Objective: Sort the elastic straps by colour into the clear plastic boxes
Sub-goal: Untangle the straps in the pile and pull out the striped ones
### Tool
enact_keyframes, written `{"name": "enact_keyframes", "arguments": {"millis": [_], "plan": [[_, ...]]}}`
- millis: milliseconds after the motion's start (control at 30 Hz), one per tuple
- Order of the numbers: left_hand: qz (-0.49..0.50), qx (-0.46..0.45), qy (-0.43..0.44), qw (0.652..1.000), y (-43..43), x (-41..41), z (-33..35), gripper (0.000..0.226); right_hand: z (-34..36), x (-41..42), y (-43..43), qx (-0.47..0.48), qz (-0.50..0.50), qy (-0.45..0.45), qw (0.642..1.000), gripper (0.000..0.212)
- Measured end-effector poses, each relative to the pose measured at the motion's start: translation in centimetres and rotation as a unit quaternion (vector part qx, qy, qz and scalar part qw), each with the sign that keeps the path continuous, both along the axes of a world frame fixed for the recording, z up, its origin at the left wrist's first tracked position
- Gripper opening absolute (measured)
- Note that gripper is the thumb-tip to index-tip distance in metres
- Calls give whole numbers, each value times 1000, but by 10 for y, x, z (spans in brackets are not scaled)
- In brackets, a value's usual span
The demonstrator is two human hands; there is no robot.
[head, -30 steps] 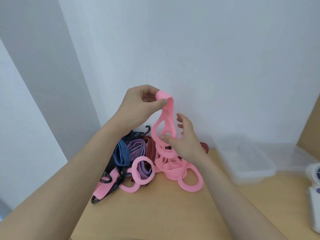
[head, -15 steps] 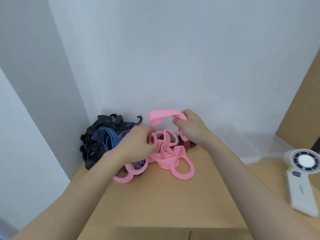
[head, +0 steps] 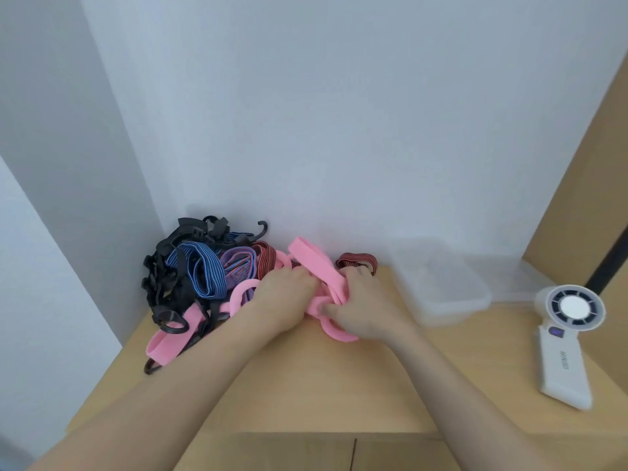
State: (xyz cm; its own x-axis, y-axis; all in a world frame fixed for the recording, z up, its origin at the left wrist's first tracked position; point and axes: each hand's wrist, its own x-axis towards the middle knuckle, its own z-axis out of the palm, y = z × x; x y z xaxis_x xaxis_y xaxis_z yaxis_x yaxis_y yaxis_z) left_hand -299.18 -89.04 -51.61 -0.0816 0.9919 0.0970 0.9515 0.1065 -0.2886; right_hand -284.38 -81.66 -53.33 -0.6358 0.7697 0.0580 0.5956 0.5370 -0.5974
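The wooden table [head: 306,385] runs back to a white wall, and a tangled heap of elastic straps fills its far left corner. In the heap, black hooked straps [head: 170,263] lie at the left, with a blue striped strap [head: 200,266], a purple strap [head: 238,266] and a red striped strap [head: 360,260] further right. Two clear plastic boxes [head: 441,287] stand side by side against the wall at the right, apart from the heap. A white handheld fan [head: 571,331] lies near the right edge. At the heap's right front, both hands meet on the pink strap [head: 316,263], which is bunched on the table. The left hand [head: 285,297] has its grip curled round the strap's looped rings. The right hand [head: 363,304] has its grip closed on the strap, thumb pressed on a pink ring.
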Motion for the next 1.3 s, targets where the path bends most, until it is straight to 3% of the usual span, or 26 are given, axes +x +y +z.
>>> {"name": "enact_keyframes", "arguments": {"millis": [100,167,233,333,400,500,567,633,767,800,867,933,1000,1100,1167,1300], "plan": [[-41,67,-139,987,3,-8,13,45,0,0,-5,4,22,58,998,77],[-54,127,-245,960,4,-4,32,29,6,-5,-9,-5,31,100,994,90],[-45,188,-334,922,7,1,53,17,13,-10,-9,-6,43,175,984,87],[-33,243,-438,865,9,10,79,18,34,-15,-12,-57,69,300,950,67],[-34,258,-488,833,11,15,92,17,47,-18,-12,-82,45,335,938,62],[-53,269,-549,789,11,21,110,16,63,-19,-7,-80,14,348,934,48],[-61,255,-555,789,8,19,117,18,74,-15,-3,-67,1,343,937,29],[-72,213,-566,793,3,12,118,23,83,-8,-3,-48,-3,320,946,27],[-33,92,-643,760,-17,-13,98,72,95,8,5,8,-9,215,977,25],[-11,78,-639,765,-22,-19,88,77,96,13,9,11,-14,185,983,21],[32,58,-542,838,-31,-26,62,80,95,20,14,2,-13,108,994,18],[47,24,-359,932,-33,-30,36,79,90,21,11,-5,-7,25,1000,32],[38,28,-185,982,-31,-32,15,73,78,17,4,28,-3,-30,999,43],[48,97,-94,990,-27,-41,6,55,53,13,-3,100,10,-122,987,50],[59,109,-112,986,-24,-48,7,53,39,14,-2,119,23,-196,973,52],[62,76,-165,981,-18,-52,17,52,37,20,-4,50,62,-265,961,66]]}}
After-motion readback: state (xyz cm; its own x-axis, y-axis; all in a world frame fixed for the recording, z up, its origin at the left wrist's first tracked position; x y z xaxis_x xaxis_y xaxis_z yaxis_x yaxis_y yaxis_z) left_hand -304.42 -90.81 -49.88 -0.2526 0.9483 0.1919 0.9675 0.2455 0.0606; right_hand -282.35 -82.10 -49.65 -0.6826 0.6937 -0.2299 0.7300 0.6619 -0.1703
